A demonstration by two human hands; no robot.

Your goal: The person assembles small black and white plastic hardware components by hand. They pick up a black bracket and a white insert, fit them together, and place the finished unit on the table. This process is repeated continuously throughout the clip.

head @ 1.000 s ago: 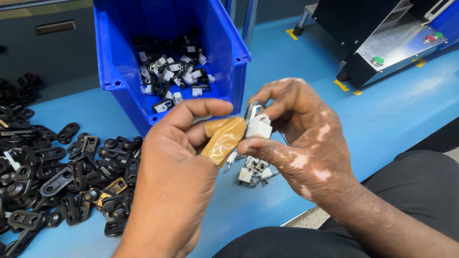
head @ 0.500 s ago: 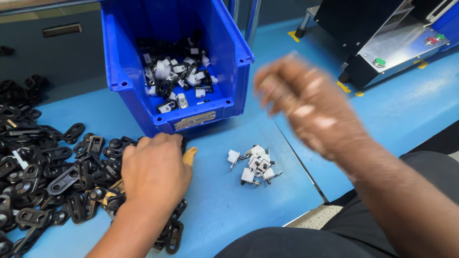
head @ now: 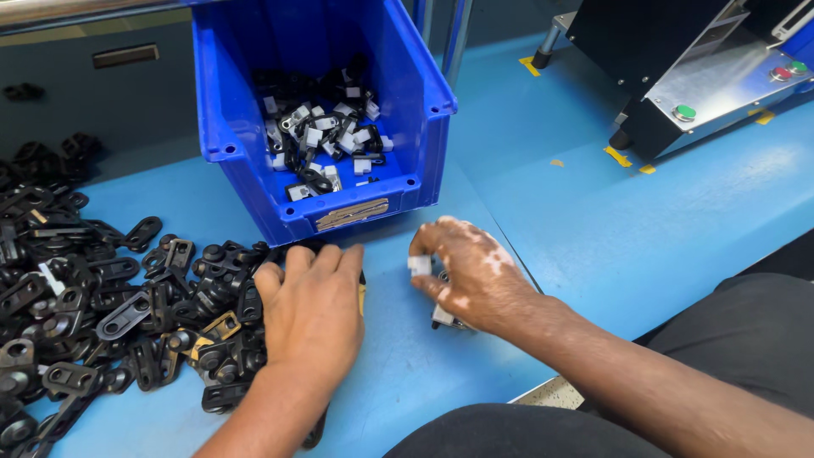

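Note:
My left hand (head: 312, 309) lies palm down on the right edge of a heap of black plastic link parts (head: 102, 305) on the blue table, fingers curled over several of them; what it grips is hidden. My right hand (head: 468, 276) rests over a small cluster of white and metal clip parts (head: 444, 318) and pinches one small white piece (head: 419, 265) between thumb and fingers. A blue bin (head: 254, 127) stands just beyond both hands, holding several assembled black-and-white parts (head: 326, 140).
A black and silver machine (head: 695, 76) with green and red buttons stands at the far right. The blue table surface (head: 610, 220) runs out to the right; its front edge passes near my lap. More black parts lie at the far left.
Both hands were together holding a part a second ago. The right hand then swung up toward the bin and has come down onto the white clips; the left hand dropped onto the black parts.

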